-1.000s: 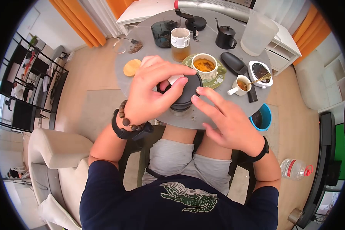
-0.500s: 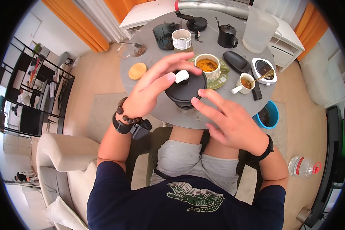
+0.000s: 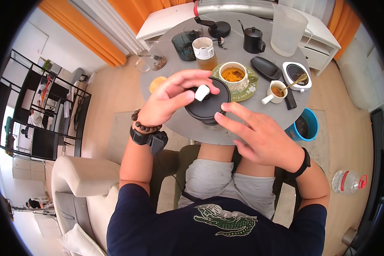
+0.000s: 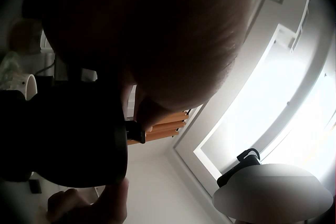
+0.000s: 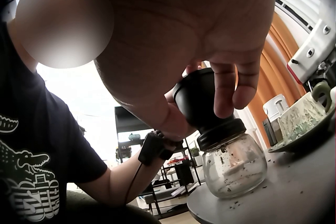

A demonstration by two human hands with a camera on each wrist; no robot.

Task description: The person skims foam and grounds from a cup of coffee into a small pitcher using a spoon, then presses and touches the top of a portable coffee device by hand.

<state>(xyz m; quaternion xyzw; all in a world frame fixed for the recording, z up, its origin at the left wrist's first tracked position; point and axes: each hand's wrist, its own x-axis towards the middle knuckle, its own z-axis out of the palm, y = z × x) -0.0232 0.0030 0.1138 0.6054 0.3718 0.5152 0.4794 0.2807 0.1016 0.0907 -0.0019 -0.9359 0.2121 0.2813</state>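
A black hopper (image 3: pixel 207 106) of a hand grinder stands on a glass jar (image 5: pixel 233 166) with brown bits in it. Around the white piece (image 3: pixel 202 92) on its top, the left hand (image 3: pixel 170 96) has loosely bent fingers, the thumb at the piece's left side; whether it touches is unclear. From the right, the right hand (image 3: pixel 260 134) rests two fingertips at the hopper's rim, its thumb held away. In the right wrist view its fingers hang beside the hopper (image 5: pixel 197 98). The left wrist view is mostly dark.
Behind on the grey table (image 3: pixel 170 55) are a cup (image 3: pixel 233 77) on a green saucer, a glass with a white collar (image 3: pixel 204 49), a black kettle (image 3: pixel 253 39), a scale (image 3: pixel 296 76) and a small white jug (image 3: pixel 275 92). A blue bin (image 3: pixel 305 125) stands at the right.
The left hand has drawn back to the left and its thumb and fingers have turned, uncovering the white piece. The right fingertips stay at the rim. The head view has shifted slightly.
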